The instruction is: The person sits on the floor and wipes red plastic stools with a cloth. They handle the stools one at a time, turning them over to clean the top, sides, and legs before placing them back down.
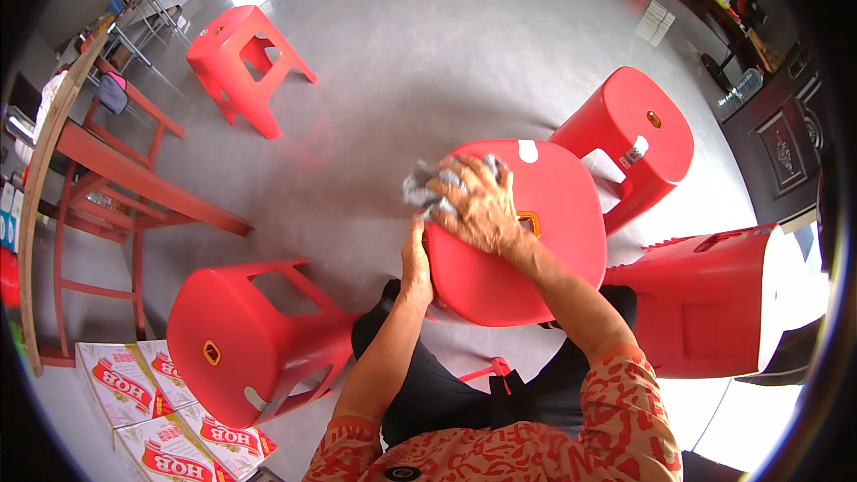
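A red plastic stool (558,272) stands in front of me, with a white sticker near its far edge and a small gold-rimmed opening in the seat. My right hand (482,210) presses a crumpled grey cloth (418,186) onto the seat's left edge, its fingers bent over the fabric. Part of the cloth hangs past that edge. Just below, my left hand (415,263) grips the stool's left side, with most of its fingers out of sight.
More red stools stand at far left (237,36), near left (228,339) and far right (647,129). A large red plastic piece (705,299) lies to my right. Printed cartons (170,451) sit at lower left, below a wooden table (54,138). A dark carved panel (786,147) is at right.
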{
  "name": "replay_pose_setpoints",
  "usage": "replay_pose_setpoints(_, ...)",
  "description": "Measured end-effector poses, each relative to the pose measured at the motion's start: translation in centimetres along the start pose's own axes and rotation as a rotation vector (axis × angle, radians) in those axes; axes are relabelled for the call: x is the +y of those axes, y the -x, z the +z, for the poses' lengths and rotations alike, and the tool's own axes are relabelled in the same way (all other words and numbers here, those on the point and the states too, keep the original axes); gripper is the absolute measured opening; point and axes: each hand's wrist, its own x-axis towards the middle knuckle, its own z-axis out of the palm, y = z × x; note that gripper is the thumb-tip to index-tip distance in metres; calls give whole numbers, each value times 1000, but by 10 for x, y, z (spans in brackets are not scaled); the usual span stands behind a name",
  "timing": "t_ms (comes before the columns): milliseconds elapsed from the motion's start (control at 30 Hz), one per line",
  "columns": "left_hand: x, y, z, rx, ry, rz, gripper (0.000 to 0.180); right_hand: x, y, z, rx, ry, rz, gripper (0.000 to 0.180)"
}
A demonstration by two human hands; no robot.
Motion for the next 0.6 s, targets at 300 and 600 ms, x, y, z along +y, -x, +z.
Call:
replay_pose_setpoints(300, -1, 1, 5, -154, 100, -7, 55, 52, -67, 24, -174, 110, 446, 38)
replay_pose_setpoints(600, 4, 3, 10, -146, -64, 92, 55, 37, 11, -8, -90, 145, 220, 52)
